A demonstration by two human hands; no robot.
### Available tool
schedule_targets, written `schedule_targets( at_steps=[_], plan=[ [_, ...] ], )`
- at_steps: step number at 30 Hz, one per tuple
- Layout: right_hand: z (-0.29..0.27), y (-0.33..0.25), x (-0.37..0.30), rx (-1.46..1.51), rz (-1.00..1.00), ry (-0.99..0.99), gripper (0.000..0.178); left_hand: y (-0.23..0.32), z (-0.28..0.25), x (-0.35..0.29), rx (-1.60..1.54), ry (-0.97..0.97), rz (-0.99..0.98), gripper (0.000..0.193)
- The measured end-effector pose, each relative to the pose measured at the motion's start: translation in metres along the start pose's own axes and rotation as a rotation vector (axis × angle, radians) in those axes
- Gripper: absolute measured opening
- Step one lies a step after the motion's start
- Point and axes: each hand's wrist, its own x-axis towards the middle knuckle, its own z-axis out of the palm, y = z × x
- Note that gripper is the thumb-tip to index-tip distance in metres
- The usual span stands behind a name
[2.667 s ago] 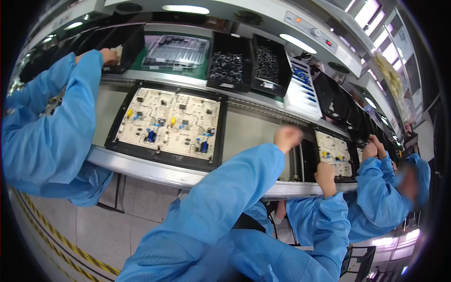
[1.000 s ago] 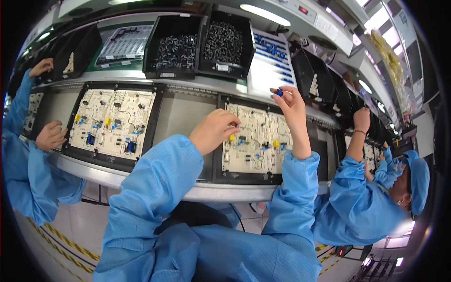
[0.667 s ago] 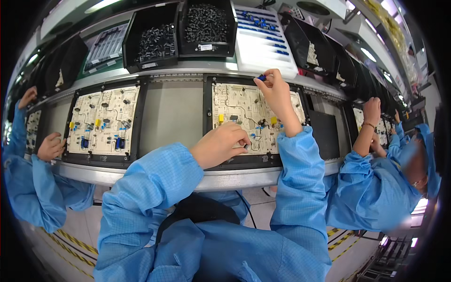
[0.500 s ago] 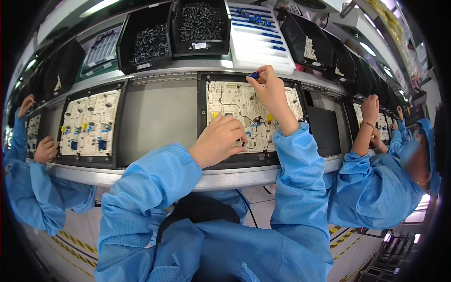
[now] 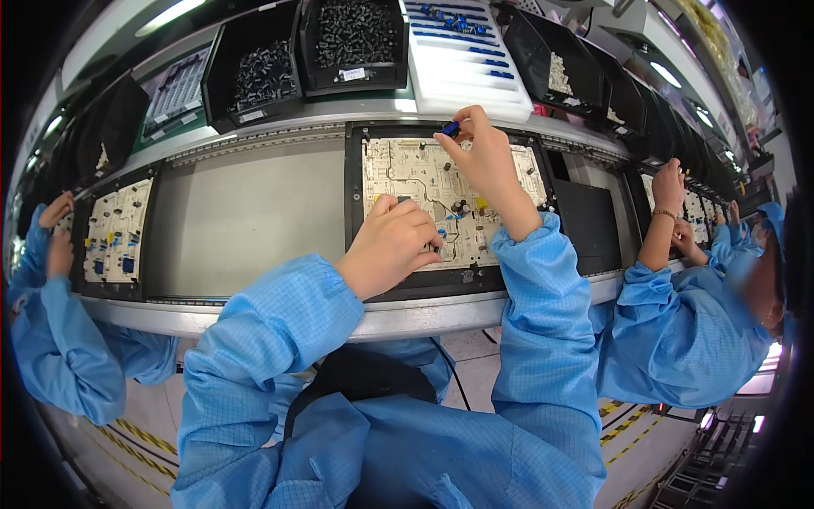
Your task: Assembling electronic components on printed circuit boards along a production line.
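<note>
A pale circuit board (image 5: 407,161) lies in a black frame (image 5: 354,199) in front of me. Black, blue and yellow components stand on it. Above the board's far edge, my right hand (image 5: 487,161) pinches a small blue component (image 5: 450,130) between thumb and fingertips. My left hand (image 5: 390,242) is over the nearer left part of the board, fingers curled and closed. A small dark part (image 5: 437,248) shows at its fingertips; its kind is too small to tell.
Behind the line stand black bins of small black parts (image 5: 352,38) and a white foam tray (image 5: 441,85) with blue components. Another board (image 5: 114,220) lies to the left. Co-workers in blue sleeves work on both sides, one hand (image 5: 666,187) at the right. A metal rail (image 5: 424,318) edges the line.
The board on the left has slid further left, and the co-worker's hands there have shifted. My right hand still holds the blue component over the far edge; my left hand has barely moved.
</note>
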Motion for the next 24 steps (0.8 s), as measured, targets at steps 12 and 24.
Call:
schedule_targets(
  at_steps=[12, 24],
  plan=[
    [-0.005, -0.009, 0.003, 0.065, -0.243, 0.010, 0.030, 0.003, 0.004, -0.004, 0.162, 0.043, 0.018, 0.016],
    [-0.007, -0.035, -0.004, 0.190, -0.193, -0.092, 0.030, 0.004, 0.009, -0.013, 0.268, 0.092, 0.061, 0.016]
  ],
)
